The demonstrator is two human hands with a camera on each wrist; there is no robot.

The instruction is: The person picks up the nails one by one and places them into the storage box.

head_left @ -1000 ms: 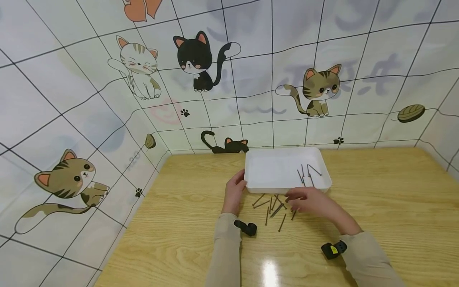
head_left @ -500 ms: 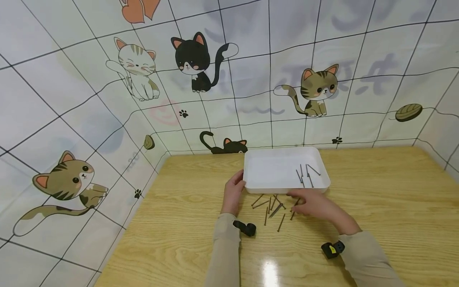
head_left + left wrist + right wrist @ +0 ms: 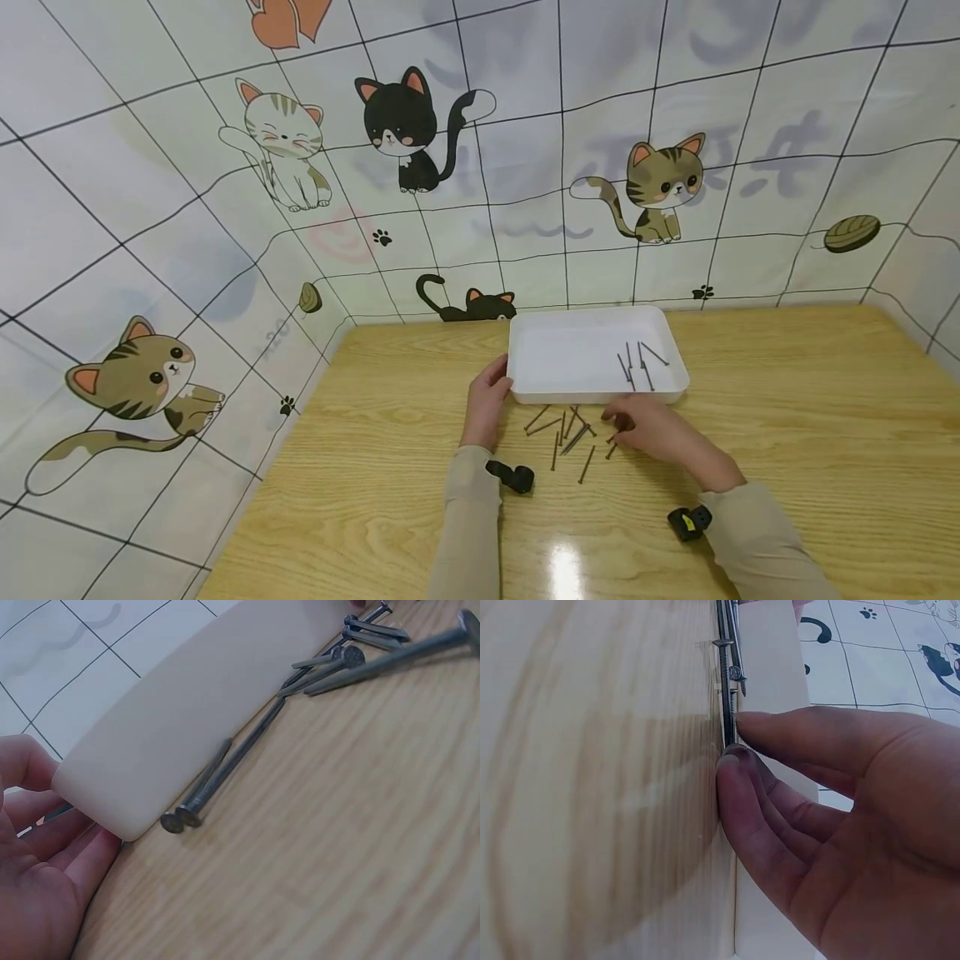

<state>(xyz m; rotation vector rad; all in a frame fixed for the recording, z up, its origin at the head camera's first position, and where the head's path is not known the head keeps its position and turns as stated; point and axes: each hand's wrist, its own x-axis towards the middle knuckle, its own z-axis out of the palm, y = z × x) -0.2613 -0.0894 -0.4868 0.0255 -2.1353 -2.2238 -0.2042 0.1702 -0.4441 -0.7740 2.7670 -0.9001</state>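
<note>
A shallow white tray stands near the back of the table, with several nails lying in its right part. My left hand holds the tray's left front corner; in the left wrist view, thumb and fingers wrap that corner. In front of the tray lie several loose dark nails, their flat heads plain in the left wrist view. My right hand is low at the tray's front right. There, in the right wrist view, thumb and fingertips pinch a nail, its end hidden by the fingers.
The wood-grain table runs up to a tile-patterned wall covering printed with cartoon cats. A single nail lies nearest the front of the scattered ones. Each wrist wears a black camera.
My right hand's fingers have drawn in and closed on a nail in front of the tray. The left hand stays at the tray's corner; the whole view has shifted slightly.
</note>
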